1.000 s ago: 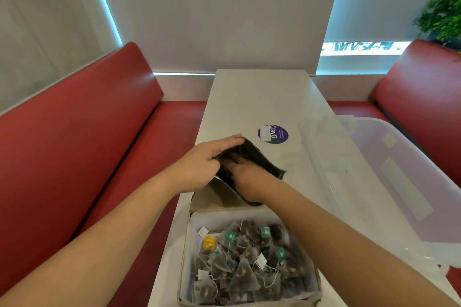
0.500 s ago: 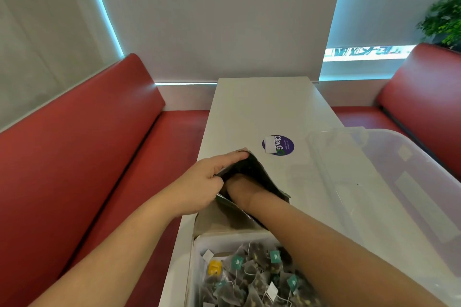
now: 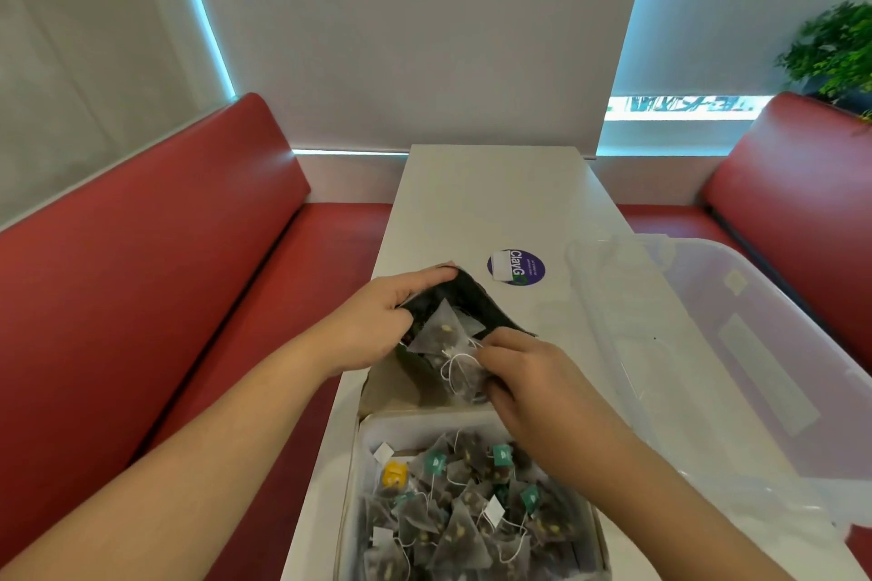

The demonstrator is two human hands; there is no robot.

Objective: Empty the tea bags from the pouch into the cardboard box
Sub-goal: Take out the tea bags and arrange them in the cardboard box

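Black foil pouch (image 3: 474,300) sits at frame centre, just beyond the box. Left hand (image 3: 373,330) grips its upper edge. Right hand (image 3: 533,384) pinches a cluster of translucent pyramid tea bags (image 3: 443,337) at the pouch mouth. Paper-lined brown cardboard box (image 3: 380,394), lower centre on the narrow white table (image 3: 490,203), holds many similar bags.

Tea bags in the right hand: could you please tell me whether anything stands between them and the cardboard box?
Nothing visible does. The right hand grips the tea bags at the pouch mouth, and the cardboard box lies open just beside.
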